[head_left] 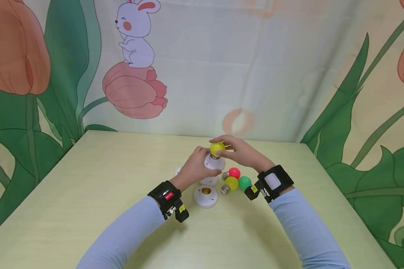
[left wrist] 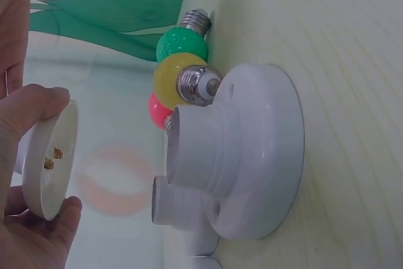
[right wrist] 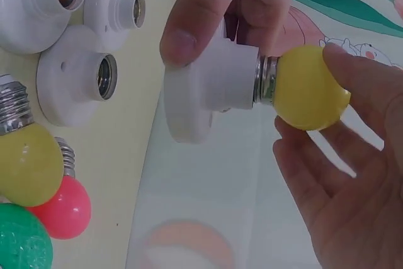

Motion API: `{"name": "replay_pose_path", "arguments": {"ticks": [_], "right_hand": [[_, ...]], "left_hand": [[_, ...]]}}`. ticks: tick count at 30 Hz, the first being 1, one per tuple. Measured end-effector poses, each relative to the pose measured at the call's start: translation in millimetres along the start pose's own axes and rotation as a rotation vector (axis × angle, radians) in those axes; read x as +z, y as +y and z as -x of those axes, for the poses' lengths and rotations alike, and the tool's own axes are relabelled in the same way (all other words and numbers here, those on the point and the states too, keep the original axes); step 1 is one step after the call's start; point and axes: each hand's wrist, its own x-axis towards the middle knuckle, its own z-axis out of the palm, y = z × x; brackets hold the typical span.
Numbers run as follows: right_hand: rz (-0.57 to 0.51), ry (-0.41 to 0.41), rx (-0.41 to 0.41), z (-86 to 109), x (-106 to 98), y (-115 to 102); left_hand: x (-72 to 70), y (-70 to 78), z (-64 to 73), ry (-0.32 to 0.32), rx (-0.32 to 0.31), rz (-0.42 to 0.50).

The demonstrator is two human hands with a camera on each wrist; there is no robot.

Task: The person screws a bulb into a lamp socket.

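My left hand (head_left: 198, 164) grips a white lamp socket (right wrist: 214, 86) by its round base, lifted above the table. In the left wrist view the hollow underside of that socket (left wrist: 60, 168) shows two brass-coloured contacts. A yellow bulb (right wrist: 310, 87) sits at the socket's mouth, part of its metal screw thread still showing. Thumb and fingers of my right hand (head_left: 240, 149) pinch the yellow bulb's globe. Below the hands, a white socket (head_left: 205, 197) stands on the table with its opening up.
More white sockets (right wrist: 75, 77) stand behind the front one, partly hidden by the left hand in the head view. To their right lie a red bulb (head_left: 234, 172), another yellow bulb (head_left: 232, 183) and a green bulb (head_left: 244, 182). A printed curtain (head_left: 202, 74) hangs behind the table.
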Motion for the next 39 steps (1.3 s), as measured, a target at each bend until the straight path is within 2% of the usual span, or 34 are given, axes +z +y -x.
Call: {"name": "replay_pose_path", "arguments": {"ticks": [7, 14, 20, 27, 31, 39], "right_hand": [[0.101, 0.1, 0.054, -2.0, 6.2, -3.8], [-0.015, -0.014, -0.004, 1.7, 0.9, 3.4], [-0.029, -0.06, -0.01, 2.5, -2.3, 4.5], [0.067, 0.05, 0.06, -1.7, 2.9, 1.9], [0.099, 0.084, 0.047, -3.5, 5.2, 1.4], [-0.074, -0.047, -0.008, 1.2, 0.8, 9.1]], "left_hand": [[2.0, 1.3, 0.3, -0.019, -0.007, -0.018], [1.9, -1.2, -0.7, 0.007, 0.004, -0.005], [0.8, -2.3, -0.8, 0.013, 0.007, 0.012], [1.1, -2.7, -0.3, -0.005, -0.01, -0.001], [2.2, -2.5, 0.1, -0.018, -0.01, -0.009], [2.4, -2.7, 0.2, 0.013, -0.002, -0.005]]}}
